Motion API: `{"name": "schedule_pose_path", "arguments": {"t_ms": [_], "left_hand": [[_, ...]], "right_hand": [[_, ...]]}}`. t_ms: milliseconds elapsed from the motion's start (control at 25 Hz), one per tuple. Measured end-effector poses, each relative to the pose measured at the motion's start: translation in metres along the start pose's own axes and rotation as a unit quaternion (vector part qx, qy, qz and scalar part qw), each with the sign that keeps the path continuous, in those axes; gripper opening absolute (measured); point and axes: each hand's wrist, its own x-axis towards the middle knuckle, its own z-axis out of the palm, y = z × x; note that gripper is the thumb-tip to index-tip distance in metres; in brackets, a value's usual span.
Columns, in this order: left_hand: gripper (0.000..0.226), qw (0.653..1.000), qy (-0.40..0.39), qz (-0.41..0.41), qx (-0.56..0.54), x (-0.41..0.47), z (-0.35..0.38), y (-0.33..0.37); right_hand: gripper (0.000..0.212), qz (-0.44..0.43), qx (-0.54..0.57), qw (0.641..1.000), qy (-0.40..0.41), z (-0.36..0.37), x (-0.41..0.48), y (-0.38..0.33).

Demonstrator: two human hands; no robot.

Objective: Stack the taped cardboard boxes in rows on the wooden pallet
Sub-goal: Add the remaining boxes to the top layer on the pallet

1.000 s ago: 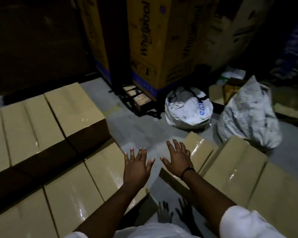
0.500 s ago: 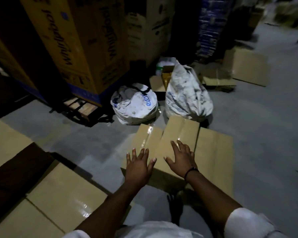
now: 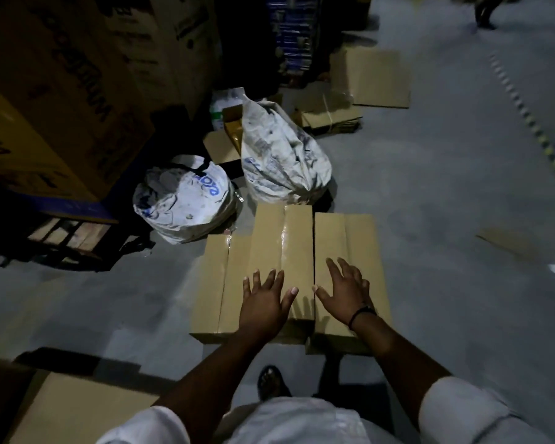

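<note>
Three taped boxes (image 3: 282, 238) lay side by side on the floor (image 3: 446, 251), at 12 o'clock from the person. The left hand (image 3: 263, 302) and right hand (image 3: 343, 293) were spread flat over them, gripping nothing. Recommended: take one box by its 12 and 6 o'clock ends and lift it level.

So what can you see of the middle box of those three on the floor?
The middle box is plain brown cardboard, long and narrow, closed, with glossy clear tape along its top seam. It sits flat between a left box and a right box, sides close against them, its far end near a white sack. The left hand is spread open over its near end; whether it touches is unclear.
</note>
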Motion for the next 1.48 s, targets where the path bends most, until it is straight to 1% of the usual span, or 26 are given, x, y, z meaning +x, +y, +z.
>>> {"name": "schedule_pose_path", "arguments": {"t_ms": [240,360,440,600,760,880,1040,1160,1280,1360,1480], "left_hand": [[0.070,0.999,-0.036,0.041,0.002,0.047,0.009,-0.001],[0.069,0.997,-0.031,0.066,0.001,0.061,0.010,0.002],[0.070,0.997,-0.037,0.075,-0.002,0.070,0.012,0.003],[0.071,0.996,-0.047,0.076,-0.020,0.083,0.021,0.014],[0.072,0.995,-0.061,0.082,-0.010,0.099,0.035,0.037],[0.077,0.995,-0.078,0.070,-0.001,0.116,0.050,0.055],[0.070,0.993,-0.111,0.040,-0.008,0.140,0.084,0.077],[0.070,0.991,-0.136,0.017,-0.001,0.161,0.121,0.089],[0.070,0.989,-0.146,-0.008,-0.006,0.192,0.161,0.097],[0.070,0.989,-0.143,-0.024,-0.015,0.217,0.195,0.100],[0.075,0.994,-0.105,-0.030,-0.016,0.253,0.245,0.100]], "right_hand": [[0.079,0.048,-0.008,0.999,0.017,-0.009,0.024,0.016],[0.079,0.061,-0.013,0.997,0.034,-0.011,0.029,0.021],[0.079,0.072,-0.009,0.997,0.028,-0.013,0.034,0.025],[0.079,0.092,-0.011,0.995,0.022,-0.014,0.043,0.041],[0.080,0.095,-0.010,0.995,0.027,-0.015,0.056,0.070],[0.080,0.094,-0.015,0.995,0.011,-0.012,0.069,0.098],[0.081,0.102,0.006,0.995,-0.021,0.001,0.095,0.141],[0.081,0.113,0.016,0.990,-0.078,0.021,0.122,0.176],[0.081,0.113,0.026,0.987,-0.112,0.052,0.159,0.209],[0.082,0.110,0.027,0.986,-0.124,0.079,0.186,0.229],[0.080,0.105,0.022,0.987,-0.117,0.120,0.220,0.249]]}}
